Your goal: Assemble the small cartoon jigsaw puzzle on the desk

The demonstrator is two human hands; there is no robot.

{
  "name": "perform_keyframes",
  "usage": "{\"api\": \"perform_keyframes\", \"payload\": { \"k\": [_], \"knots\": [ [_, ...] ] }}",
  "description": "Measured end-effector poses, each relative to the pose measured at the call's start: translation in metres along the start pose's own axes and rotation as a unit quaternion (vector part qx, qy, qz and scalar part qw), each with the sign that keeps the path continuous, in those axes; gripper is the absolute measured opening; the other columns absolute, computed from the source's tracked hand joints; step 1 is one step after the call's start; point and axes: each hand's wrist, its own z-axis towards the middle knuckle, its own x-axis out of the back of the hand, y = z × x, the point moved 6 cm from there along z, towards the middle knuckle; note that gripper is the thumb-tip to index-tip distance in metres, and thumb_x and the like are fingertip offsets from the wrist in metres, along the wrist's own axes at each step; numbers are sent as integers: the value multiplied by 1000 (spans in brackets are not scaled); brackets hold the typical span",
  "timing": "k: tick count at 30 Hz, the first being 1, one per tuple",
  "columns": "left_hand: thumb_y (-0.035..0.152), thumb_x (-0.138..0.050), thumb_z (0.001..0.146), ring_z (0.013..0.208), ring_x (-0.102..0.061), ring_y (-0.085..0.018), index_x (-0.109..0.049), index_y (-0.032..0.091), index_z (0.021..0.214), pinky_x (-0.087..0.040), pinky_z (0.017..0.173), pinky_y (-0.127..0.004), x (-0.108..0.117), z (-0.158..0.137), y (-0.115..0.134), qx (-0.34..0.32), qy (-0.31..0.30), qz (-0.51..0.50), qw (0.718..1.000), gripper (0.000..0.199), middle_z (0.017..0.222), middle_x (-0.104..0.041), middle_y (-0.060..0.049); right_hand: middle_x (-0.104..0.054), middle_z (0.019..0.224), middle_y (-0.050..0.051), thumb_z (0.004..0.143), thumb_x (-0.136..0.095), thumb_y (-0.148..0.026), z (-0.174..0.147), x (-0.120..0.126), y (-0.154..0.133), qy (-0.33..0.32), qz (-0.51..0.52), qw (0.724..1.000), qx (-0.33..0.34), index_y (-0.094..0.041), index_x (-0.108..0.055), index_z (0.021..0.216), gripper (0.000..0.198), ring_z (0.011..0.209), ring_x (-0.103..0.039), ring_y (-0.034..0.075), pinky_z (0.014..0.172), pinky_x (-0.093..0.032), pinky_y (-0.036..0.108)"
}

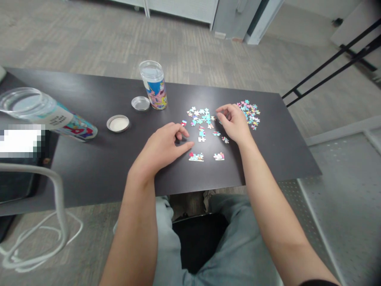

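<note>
Puzzle pieces lie scattered on the dark table between my hands, with a loose cluster (204,117) at the middle. My left hand (166,145) rests at the left of these pieces, thumb and fingers apart, holding nothing. Just under its thumb is a joined strip of pieces (196,157), and a second small joined strip (219,157) lies to the right of that. My right hand (233,121) is at the cluster's right side, its thumb and forefinger brought close together; whatever is between them is too small to make out. Behind that hand spreads a denser heap of pieces (253,115).
An open clear-topped canister (157,93) with cartoon print stands at the back. Another canister (74,123) is at left. Two round metal lids (118,123) lie between them. A black device (18,178) and white cable (61,202) are at far left. The dark table (285,151) ends at right.
</note>
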Motion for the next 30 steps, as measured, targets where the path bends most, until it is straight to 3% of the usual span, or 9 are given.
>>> {"api": "perform_keyframes", "payload": {
  "k": [6, 12, 16, 20, 24, 26, 30],
  "knots": [
    [45, -94, 97, 85, -61, -23, -84, 26, 112, -51, 85, -43, 4, 3, -2, -6, 35, -15, 999, 26, 108, -75, -3, -84, 132, 10, 118, -71, -28, -5, 4, -1, 1, -56, 998, -33, -32, -95, 128, 26, 123, -79, 36, 132, -47, 66],
    [53, -92, 99, 90, -65, -25, -85, 27, 120, -51, 86, -45, -4, 7, -3, 14, 27, 28, 999, 34, 118, -81, -6, -85, 131, 11, 107, -92, -42, -7, 5, 5, -31, -20, 999, 1, -33, -97, 120, 17, 123, -79, 39, 129, -46, 68],
    [59, -92, 98, 94, -68, -27, -85, 28, 119, -53, 89, -47, -3, 7, 1, 20, 18, 36, 999, 37, 120, -83, -7, -88, 126, 10, 100, -100, -38, -7, 9, 8, -9, 2, 1000, 9, -32, -91, 106, 13, 116, -77, 37, 128, -48, 70],
    [61, -101, 90, 94, -68, -27, -87, 29, 121, -55, 89, -46, -1, 5, 2, 22, -2, 19, 1000, 46, 123, -84, -6, -85, 109, 3, 100, -94, -34, -7, 4, 7, -30, 90, 995, 8, -33, -79, 104, 15, 102, -75, 30, 113, -61, 55],
    [75, -112, 76, 100, -70, -28, -89, 30, 125, -58, 91, -44, -1, 2, 0, 18, -48, 15, 999, 70, 124, -81, -5, -80, 108, 4, 104, -87, -39, -14, 11, -3, -31, 167, 985, 36, -34, -82, 121, 19, 101, -74, 29, 103, -65, 50],
    [73, -114, 75, 106, -73, -30, -88, 31, 124, -60, 97, -45, 0, 2, -1, 14, -49, 30, 998, 69, 125, -81, -6, -79, 110, 5, 107, -84, -42, -23, 17, -9, -34, 149, 987, 40, -34, -86, 127, 22, 103, -74, 30, 105, -66, 52],
    [60, -116, 74, 113, -75, -33, -87, 31, 123, -59, 104, -47, -6, 4, 2, 12, -47, 60, 997, 63, 127, -80, -6, -80, 104, 4, 104, -84, -45, -49, 25, -21, -66, 181, 980, 43, -31, -85, 113, 17, 95, -71, 27, 96, -64, 48]
  ]
}}
